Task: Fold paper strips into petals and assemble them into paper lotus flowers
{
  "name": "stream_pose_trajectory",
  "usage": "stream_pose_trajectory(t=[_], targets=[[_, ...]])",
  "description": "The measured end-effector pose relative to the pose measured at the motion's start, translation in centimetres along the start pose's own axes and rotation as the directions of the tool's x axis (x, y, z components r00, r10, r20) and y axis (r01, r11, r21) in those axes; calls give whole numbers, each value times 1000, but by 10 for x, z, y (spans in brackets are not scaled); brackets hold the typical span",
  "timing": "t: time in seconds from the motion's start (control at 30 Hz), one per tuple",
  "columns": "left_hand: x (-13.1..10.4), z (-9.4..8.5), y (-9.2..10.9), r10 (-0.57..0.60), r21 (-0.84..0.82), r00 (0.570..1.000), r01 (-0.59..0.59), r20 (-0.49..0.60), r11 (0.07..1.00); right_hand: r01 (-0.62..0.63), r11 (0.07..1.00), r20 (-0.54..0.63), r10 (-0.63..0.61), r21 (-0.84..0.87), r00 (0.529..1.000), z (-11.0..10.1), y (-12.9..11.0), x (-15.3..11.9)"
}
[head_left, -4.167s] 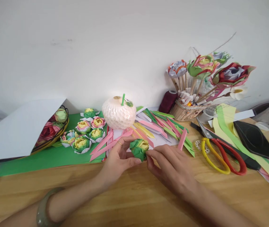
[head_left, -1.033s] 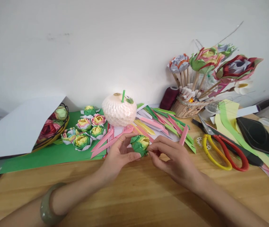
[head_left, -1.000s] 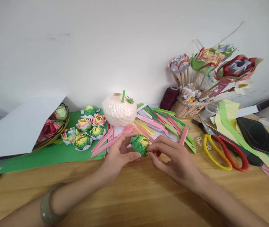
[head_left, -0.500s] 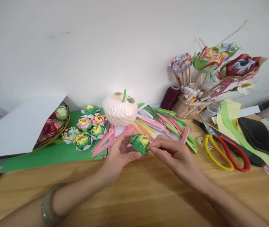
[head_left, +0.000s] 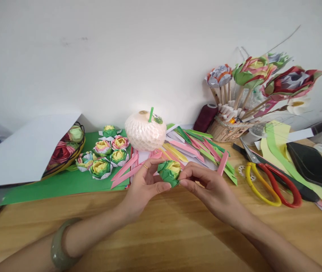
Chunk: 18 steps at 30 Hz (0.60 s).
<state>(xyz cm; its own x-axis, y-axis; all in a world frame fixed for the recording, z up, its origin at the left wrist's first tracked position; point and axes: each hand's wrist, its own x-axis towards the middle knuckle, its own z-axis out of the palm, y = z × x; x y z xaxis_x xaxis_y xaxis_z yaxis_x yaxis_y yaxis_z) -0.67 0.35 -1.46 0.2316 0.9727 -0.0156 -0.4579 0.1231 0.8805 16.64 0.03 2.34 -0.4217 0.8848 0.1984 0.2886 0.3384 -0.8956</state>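
A small folded paper flower (head_left: 170,173), green outside with yellow inner petals, is held up above the front of the table. My left hand (head_left: 146,185) grips it from the left, thumb in front and fingers behind. My right hand (head_left: 206,187) pinches the flower's right edge between thumb and forefinger; the exact spot is partly hidden by the fingertips. Just behind my hands lie folded paper strips (head_left: 189,145) in pink, green, white and yellow. Several finished paper flowers (head_left: 101,168) rest on green paper (head_left: 64,186) to the left.
A white textured round container (head_left: 145,132) with a green straw stands behind. At right are scissors (head_left: 262,185), a black phone-like object (head_left: 313,164) and a basket of paper flowers (head_left: 228,128). A maroon thread spool (head_left: 206,118) sits by the wall. White paper (head_left: 22,147) partly covers another basket.
My right thumb and forefinger have shifted slightly along the flower's right edge. Both hands still hold the flower, and the whole view has moved a little.
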Motion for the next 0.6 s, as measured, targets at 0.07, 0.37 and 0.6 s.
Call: stream_pose_trajectory(t=[0.07, 0.37, 0.6], targets=[[0, 1, 0, -7, -6, 1000, 7, -5, 1000, -6, 1000, 8, 5, 8, 1000, 0, 0, 1], [0, 1, 3, -33, -7, 998, 33, -46, 999, 257, 909, -76, -297, -329, 952, 4, 2, -4], [-1, 2, 6, -80, -96, 995, 75, -52, 993, 343, 648, -129, -566, -679, 814, 8, 9, -9]])
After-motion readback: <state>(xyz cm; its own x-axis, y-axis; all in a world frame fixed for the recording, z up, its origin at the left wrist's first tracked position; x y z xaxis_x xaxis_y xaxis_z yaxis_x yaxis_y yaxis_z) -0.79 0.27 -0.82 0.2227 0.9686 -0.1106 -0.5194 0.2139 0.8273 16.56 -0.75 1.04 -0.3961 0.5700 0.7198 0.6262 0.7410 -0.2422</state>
